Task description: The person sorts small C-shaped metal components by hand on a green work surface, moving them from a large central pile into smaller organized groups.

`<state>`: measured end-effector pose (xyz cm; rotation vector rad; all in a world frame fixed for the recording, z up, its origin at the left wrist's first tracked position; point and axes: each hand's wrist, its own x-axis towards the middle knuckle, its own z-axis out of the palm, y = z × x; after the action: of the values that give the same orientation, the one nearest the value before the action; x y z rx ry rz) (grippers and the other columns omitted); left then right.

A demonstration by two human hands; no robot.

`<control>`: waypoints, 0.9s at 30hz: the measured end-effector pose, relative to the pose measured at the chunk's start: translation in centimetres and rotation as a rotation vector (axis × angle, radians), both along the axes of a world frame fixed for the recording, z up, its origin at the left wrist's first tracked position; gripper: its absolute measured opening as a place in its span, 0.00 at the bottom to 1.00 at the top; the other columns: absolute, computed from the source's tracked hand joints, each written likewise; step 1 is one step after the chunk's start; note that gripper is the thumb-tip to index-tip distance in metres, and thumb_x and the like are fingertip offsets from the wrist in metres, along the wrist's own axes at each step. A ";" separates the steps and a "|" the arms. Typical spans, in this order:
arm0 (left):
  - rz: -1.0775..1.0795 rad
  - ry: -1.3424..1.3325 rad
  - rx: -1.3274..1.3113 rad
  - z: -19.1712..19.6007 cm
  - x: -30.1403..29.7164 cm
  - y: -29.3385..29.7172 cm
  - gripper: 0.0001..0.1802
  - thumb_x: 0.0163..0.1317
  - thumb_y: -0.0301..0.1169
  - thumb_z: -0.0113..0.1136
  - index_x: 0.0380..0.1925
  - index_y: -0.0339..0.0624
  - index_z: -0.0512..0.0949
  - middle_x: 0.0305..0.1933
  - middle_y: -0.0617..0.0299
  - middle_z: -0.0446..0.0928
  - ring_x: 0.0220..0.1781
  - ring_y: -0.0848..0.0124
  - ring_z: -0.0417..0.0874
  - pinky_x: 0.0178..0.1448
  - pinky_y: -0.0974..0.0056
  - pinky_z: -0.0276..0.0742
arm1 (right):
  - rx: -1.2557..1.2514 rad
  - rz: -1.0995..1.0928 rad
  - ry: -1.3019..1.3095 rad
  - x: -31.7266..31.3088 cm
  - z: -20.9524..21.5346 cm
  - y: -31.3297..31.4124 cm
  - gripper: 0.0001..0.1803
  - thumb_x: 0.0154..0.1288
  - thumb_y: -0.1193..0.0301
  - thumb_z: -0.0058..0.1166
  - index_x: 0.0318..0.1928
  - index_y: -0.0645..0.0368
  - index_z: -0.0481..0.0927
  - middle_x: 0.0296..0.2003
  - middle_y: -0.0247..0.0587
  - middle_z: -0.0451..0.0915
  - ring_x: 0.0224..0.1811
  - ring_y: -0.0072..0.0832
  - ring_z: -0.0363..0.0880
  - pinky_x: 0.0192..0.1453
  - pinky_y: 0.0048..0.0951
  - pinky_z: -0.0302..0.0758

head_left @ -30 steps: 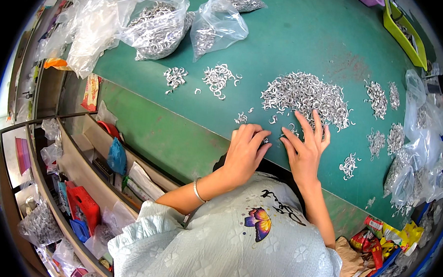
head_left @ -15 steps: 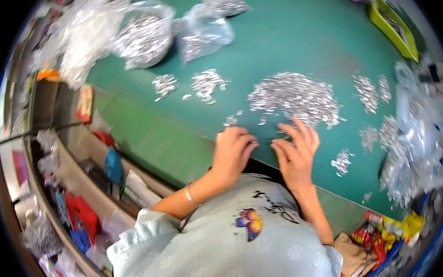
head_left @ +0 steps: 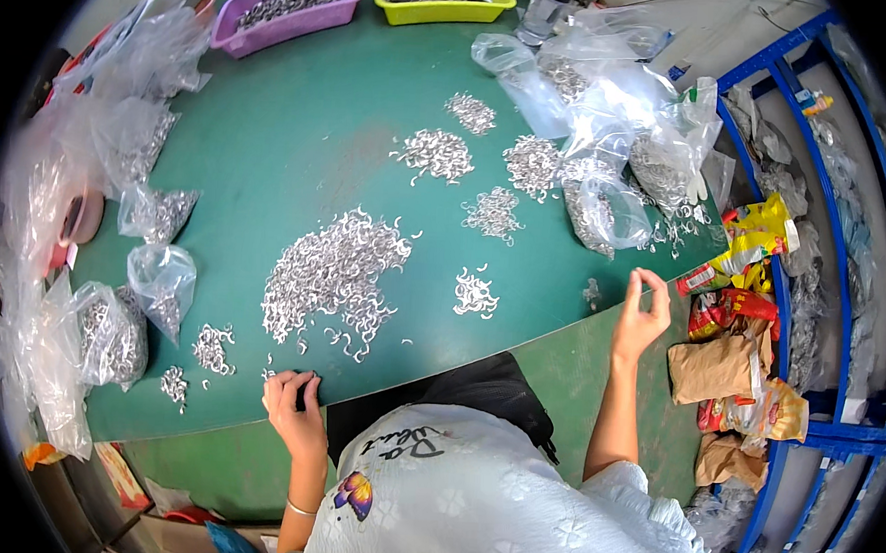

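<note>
Green matte table top (head_left: 300, 139), curved near edge; blue steel shelving (head_left: 843, 297) to the right; purple tray (head_left: 289, 8) and yellow tray (head_left: 439, 1) at the far edge, both holding metal parts; clear crinkled plastic bags (head_left: 612, 115) heaped along both sides. Large pile of small silvery hooked metal pieces (head_left: 333, 271) lies mid-table. Left hand (head_left: 294, 409) rests at the near edge just below the pile, fingers curled on the surface; held content cannot be told. Right hand (head_left: 642, 312) raised off the table's right edge, thumb and forefinger pinched narrow; what they hold is too small to tell.

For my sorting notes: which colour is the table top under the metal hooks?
Dark green table top, head view.
</note>
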<state>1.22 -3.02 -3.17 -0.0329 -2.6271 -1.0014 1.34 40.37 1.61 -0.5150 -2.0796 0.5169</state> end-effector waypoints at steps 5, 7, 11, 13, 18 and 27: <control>-0.005 0.059 -0.060 -0.4 0.0 0.3 0.08 0.51 0.19 0.69 0.31 0.37 0.80 0.33 0.57 0.75 0.39 0.58 0.76 0.49 0.58 0.70 | -0.386 -0.148 -0.075 1.0 -3.8 9.4 0.03 0.61 0.75 0.63 0.35 0.60 0.84 0.31 0.37 0.83 0.36 0.26 0.79 0.50 0.32 0.71; 0.005 0.094 -0.079 -0.4 -0.1 0.6 0.08 0.51 0.18 0.68 0.31 0.36 0.79 0.32 0.56 0.76 0.38 0.58 0.77 0.49 0.58 0.71 | -0.255 -0.177 -0.197 0.2 -4.4 11.3 0.04 0.60 0.72 0.65 0.34 0.58 0.85 0.30 0.35 0.82 0.35 0.26 0.77 0.50 0.32 0.69; 0.026 0.133 -0.094 -0.6 0.0 0.8 0.07 0.52 0.19 0.68 0.31 0.36 0.80 0.33 0.56 0.76 0.38 0.58 0.77 0.48 0.58 0.72 | -0.008 -0.181 -0.307 -0.9 -5.7 12.8 0.05 0.59 0.67 0.66 0.33 0.53 0.86 0.29 0.30 0.81 0.35 0.29 0.76 0.49 0.33 0.65; 0.040 0.140 -0.082 -0.9 0.1 0.9 0.07 0.52 0.19 0.68 0.31 0.36 0.80 0.33 0.56 0.76 0.37 0.59 0.76 0.48 0.58 0.71 | 0.046 -0.190 -0.220 -1.0 -5.7 12.8 0.04 0.60 0.67 0.65 0.33 0.53 0.86 0.30 0.29 0.81 0.35 0.30 0.76 0.49 0.32 0.65; 0.068 0.152 -0.111 -1.4 0.5 0.6 0.06 0.53 0.18 0.67 0.31 0.36 0.81 0.33 0.55 0.76 0.37 0.58 0.77 0.45 0.58 0.74 | -0.199 -0.139 -0.038 -0.7 -4.4 10.8 0.07 0.65 0.76 0.58 0.42 0.61 0.85 0.40 0.39 0.83 0.41 0.32 0.76 0.49 0.34 0.74; 0.033 0.182 -0.101 -0.6 0.0 1.3 0.06 0.54 0.18 0.66 0.32 0.35 0.80 0.34 0.53 0.76 0.38 0.56 0.78 0.45 0.59 0.75 | -0.117 0.392 0.117 -1.7 -1.9 -4.7 0.08 0.63 0.83 0.54 0.42 0.66 0.83 0.39 0.45 0.80 0.45 0.41 0.75 0.52 0.39 0.72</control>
<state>1.19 -1.68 -3.73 -0.1001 -2.5005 -0.8135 -0.37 35.71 -0.24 -0.1340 -2.0513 0.8789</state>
